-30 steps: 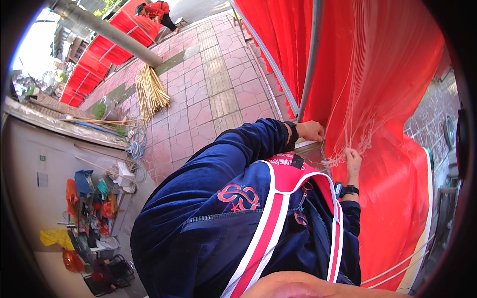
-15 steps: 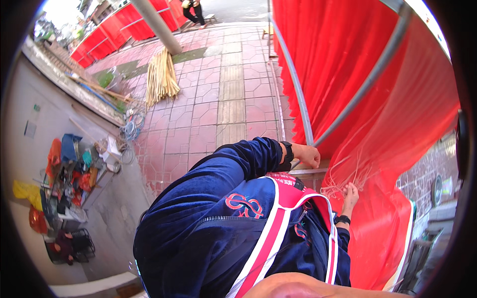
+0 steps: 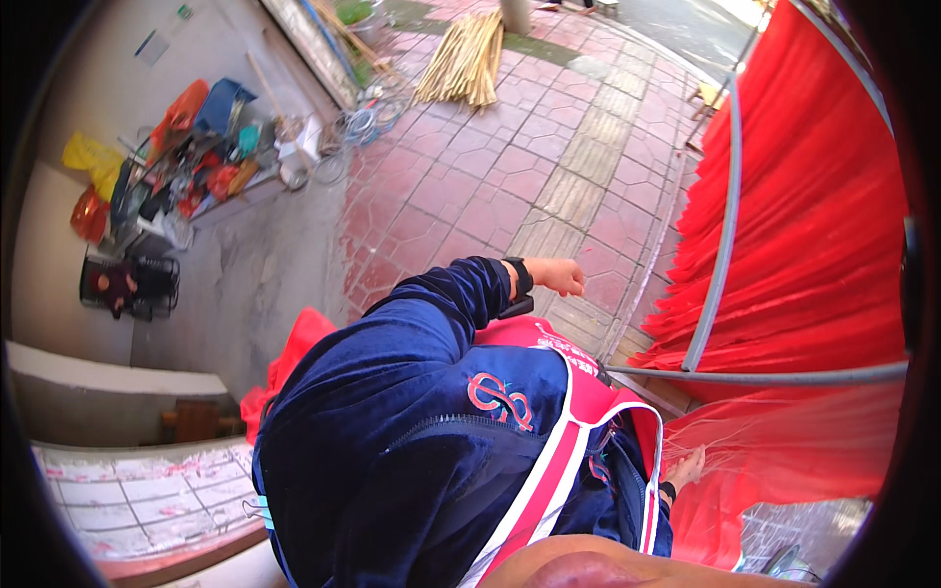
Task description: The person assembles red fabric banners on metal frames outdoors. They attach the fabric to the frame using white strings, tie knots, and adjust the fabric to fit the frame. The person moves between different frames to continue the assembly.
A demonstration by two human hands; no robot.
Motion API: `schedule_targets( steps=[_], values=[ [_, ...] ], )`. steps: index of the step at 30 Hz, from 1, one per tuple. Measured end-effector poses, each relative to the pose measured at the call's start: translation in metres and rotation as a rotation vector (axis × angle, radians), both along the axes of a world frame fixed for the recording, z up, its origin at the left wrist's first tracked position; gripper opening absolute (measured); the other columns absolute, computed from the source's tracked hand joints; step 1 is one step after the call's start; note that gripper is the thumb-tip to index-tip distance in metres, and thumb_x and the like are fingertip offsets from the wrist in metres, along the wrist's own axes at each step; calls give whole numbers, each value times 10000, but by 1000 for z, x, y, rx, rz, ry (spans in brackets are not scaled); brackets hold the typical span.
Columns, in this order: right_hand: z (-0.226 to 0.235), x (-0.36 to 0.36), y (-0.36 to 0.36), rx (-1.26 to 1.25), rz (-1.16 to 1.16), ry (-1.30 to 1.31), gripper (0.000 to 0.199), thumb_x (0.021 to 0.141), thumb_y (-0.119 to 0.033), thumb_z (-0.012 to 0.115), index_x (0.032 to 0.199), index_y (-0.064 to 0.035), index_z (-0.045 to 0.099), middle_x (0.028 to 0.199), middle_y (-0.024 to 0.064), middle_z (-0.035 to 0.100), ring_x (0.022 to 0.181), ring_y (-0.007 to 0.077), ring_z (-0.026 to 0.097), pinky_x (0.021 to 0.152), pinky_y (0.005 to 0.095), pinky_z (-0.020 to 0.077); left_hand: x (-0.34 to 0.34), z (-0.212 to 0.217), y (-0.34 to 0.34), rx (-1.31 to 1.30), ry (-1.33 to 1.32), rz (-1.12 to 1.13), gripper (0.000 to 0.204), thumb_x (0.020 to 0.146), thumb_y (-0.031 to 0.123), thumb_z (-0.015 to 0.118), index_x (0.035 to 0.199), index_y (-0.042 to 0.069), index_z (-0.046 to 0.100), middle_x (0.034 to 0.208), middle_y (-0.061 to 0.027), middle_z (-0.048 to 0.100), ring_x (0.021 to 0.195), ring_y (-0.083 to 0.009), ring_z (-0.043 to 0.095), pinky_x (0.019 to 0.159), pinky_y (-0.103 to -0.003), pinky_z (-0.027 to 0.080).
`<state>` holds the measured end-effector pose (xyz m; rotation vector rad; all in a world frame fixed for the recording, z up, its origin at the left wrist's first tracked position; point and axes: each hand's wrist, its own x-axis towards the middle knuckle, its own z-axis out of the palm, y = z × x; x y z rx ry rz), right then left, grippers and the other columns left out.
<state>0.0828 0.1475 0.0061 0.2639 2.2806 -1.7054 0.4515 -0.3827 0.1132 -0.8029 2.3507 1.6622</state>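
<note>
My left hand (image 3: 559, 276), with a black band at its wrist, is held over the paving in front of my chest. Its fingers are curled closed, and whatever may be in them is hidden. Lower right, my right hand (image 3: 688, 467) is beside the red cloth (image 3: 784, 446), fingers closed around thin pale strings (image 3: 730, 423) that fan out over the cloth. A grey metal pole (image 3: 774, 375) crosses just above that hand and joins an upright pole (image 3: 723, 235). Red pleated cloth (image 3: 809, 206) hangs behind the upright. I wear a pink apron (image 3: 534, 495) with white edging.
Pale sticks (image 3: 463, 61) lie bundled on the reddish paving (image 3: 441, 196), near coiled blue cable (image 3: 363, 125). At left, a cluttered table (image 3: 230, 191) carries bags and tools beside a dark chair (image 3: 152, 284). A small yellow stool (image 3: 708, 95) stands by the cloth.
My view has turned, so the surroundings have shifted in the picture. My left hand has moved away from the metal poles to over the paving. My right hand stays among the strings.
</note>
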Motion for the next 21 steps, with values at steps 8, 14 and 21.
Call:
schedule_targets(
  steps=[8,14,21],
  values=[
    [44,32,-77,135,34,-216,794,848,-502,705,1431,-35,435,1354,131,481,1154,263,545,915,338,502,136,-1,-27,88,-60,368,369,885,310,618,1082,5,686,955,-106,711,844,-184,680,806,-355,522],
    [19,55,-90,5,48,-362,674,871,-464,695,1404,-122,462,1362,99,479,1170,272,540,916,361,512,197,0,-46,84,-87,518,382,858,303,617,1059,-14,686,942,-112,709,827,-192,678,778,-355,526],
    [-18,81,-157,69,147,-508,586,888,-464,670,1342,-145,483,1286,79,514,1127,255,551,921,386,500,225,18,-81,-70,-85,478,312,880,334,593,883,52,726,817,-78,718,751,-172,676,698,-368,524]
  ],
)
